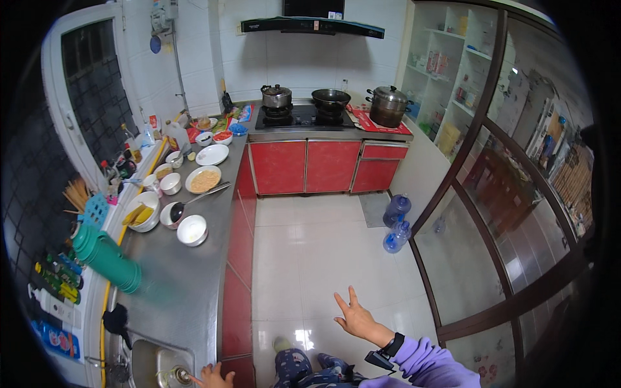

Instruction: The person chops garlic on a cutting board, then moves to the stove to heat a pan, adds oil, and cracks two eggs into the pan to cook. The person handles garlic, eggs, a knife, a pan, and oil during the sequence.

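My right hand [358, 317] is in the air over the tiled floor, two fingers stretched out and spread, with nothing in it. A black band with a small device [383, 355] sits on that wrist. My left hand [213, 377] is at the bottom edge, by the rim of the steel sink [162, 356], fingers apart; the lower part is cut off. One finger points towards the sink's drain [182, 374], where some pale scraps lie. Whether this hand touches the counter [170, 300] I cannot tell.
A green thermos flask [106, 259], a bowl of yellow pieces [141, 213], a white bowl [192, 230] and several other dishes stand on the left counter. Pots [276, 97] sit on the gas stove [305, 116]. Plastic water bottles [398, 211] stand by the glass partition [465, 286].
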A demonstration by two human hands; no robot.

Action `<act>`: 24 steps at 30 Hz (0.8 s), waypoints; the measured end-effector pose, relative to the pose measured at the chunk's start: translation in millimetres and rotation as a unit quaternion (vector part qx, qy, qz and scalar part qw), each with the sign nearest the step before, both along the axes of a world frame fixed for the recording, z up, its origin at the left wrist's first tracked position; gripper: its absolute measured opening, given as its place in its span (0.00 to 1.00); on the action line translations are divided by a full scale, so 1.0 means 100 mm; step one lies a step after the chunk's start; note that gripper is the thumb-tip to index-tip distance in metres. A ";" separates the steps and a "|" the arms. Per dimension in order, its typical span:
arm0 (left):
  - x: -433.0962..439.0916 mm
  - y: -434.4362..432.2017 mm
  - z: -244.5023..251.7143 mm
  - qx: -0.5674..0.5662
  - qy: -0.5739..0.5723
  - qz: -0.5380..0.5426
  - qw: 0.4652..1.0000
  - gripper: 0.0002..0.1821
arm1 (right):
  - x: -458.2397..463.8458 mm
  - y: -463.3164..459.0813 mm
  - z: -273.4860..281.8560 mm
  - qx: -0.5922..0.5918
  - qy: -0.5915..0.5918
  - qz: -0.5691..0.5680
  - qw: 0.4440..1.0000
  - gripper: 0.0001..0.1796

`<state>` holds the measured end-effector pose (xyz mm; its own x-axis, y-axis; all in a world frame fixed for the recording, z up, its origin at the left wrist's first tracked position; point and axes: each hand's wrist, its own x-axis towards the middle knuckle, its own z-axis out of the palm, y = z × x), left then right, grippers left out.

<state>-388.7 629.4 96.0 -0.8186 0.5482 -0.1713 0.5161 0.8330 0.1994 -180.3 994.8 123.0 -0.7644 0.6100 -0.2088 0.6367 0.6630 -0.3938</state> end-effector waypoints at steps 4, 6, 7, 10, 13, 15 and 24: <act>-0.82 0.90 -0.05 0.040 -0.037 -0.044 0.998 0.27 | -0.08 0.94 -0.12 0.011 -0.028 -0.079 0.996 0.41; -1.20 1.47 0.00 0.009 -0.074 -0.044 0.996 0.26 | -0.07 1.41 -0.14 0.028 -0.044 -0.137 0.989 0.39; -1.41 1.84 0.04 -0.022 -0.101 -0.033 0.994 0.25 | -0.09 1.63 -0.16 0.030 -0.043 -0.169 0.984 0.38; -2.02 3.03 0.22 -0.030 -0.127 -0.102 0.986 0.29 | -0.02 2.26 -0.17 0.055 -0.025 -0.239 0.969 0.34; -2.48 4.33 0.38 0.036 -0.082 -0.233 0.968 0.28 | 0.00 2.70 -0.30 0.046 0.045 -0.298 0.952 0.31; -2.72 5.14 0.45 0.082 -0.094 -0.297 0.947 0.29 | -0.01 3.00 -0.37 -0.007 0.094 -0.364 0.926 0.29; -3.76 7.43 0.20 -0.011 -0.131 -0.275 0.952 0.29 | -1.02 5.64 -0.46 -0.004 0.090 -0.394 0.915 0.21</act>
<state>-764.9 1372.4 116.2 -0.3354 0.8758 -0.3473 0.8106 0.4560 0.3673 -282.0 1559.0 77.0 -0.1097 0.9853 -0.1307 0.8400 0.0217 -0.5421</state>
